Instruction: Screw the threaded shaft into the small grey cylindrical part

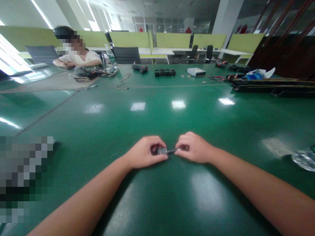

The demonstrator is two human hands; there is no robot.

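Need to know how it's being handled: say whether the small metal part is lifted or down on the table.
Down. The small metal part lies sideways between the left hand and right hand, both resting on the green table.

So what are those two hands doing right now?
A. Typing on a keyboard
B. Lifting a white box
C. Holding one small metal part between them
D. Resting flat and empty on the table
C: the left hand and right hand meet over the green table, each pinching an end of a small metal part.
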